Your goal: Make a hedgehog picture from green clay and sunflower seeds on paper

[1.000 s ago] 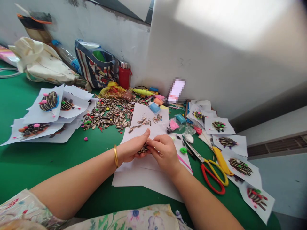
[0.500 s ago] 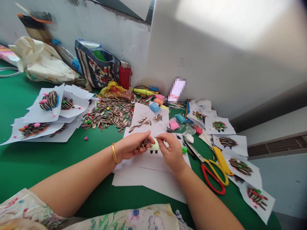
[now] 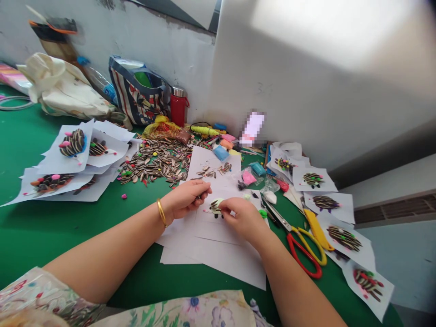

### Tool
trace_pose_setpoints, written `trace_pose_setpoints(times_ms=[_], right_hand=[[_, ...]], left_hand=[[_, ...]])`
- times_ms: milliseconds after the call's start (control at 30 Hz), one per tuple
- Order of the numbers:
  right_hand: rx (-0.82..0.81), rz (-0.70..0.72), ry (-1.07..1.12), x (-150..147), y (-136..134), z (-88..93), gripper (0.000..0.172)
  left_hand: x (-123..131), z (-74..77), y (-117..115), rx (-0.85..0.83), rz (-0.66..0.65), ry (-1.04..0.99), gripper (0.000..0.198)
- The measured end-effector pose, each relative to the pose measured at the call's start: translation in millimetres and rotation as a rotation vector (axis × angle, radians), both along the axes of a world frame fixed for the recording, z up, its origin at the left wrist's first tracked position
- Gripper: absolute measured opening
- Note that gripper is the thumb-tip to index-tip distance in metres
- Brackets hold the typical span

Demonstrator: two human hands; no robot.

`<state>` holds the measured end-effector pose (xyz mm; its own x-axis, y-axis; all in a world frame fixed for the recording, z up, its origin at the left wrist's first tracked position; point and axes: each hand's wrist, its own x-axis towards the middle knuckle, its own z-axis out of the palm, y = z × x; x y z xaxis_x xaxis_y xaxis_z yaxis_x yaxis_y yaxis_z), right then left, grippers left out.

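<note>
Left hand is holding sunflower seeds, probably keeping them near; right hand, contents unclear, is pinching at clay hedgehog.

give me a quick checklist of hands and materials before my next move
1. Seeds in left hand: ok, a few show in its grip.
2. Right hand at the pale green figure: ok, on its right side.
3. Right hand pinching a seed: cannot tell, its grip is hidden.
4. Whole figure visible: not ok, right hand covers part.
5. Scissors apart from both hands: ok.
</note>
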<state>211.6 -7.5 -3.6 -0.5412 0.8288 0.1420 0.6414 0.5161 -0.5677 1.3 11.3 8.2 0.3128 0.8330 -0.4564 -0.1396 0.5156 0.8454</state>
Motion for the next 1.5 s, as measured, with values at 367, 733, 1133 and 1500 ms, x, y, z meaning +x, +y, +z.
trace_pose_setpoints(times_ms=[367, 733, 1133, 1500], right_hand=[[0.215, -0.013, -0.168, -6, -1, -5.1, 0.01], [0.263, -0.041, -0.228, -9, -1, -7.8, 0.011], [0.301, -0.025, -0.256, -8, 0, -6.2, 0.01], [0.314, -0.027, -0.291, -9, -1, -6.2, 0.01]], left_hand=[[0, -0.1, 0, 0.027, -0.008, 0.012, 0.024], [-4, 5.1, 0, 0.34, -0.244, 0.496, 0.026], [-9, 10.6, -12, 0.654, -0.668, 0.845, 0.035], [-5, 11.0, -18, 0.719, -0.627, 0.847, 0.031]])
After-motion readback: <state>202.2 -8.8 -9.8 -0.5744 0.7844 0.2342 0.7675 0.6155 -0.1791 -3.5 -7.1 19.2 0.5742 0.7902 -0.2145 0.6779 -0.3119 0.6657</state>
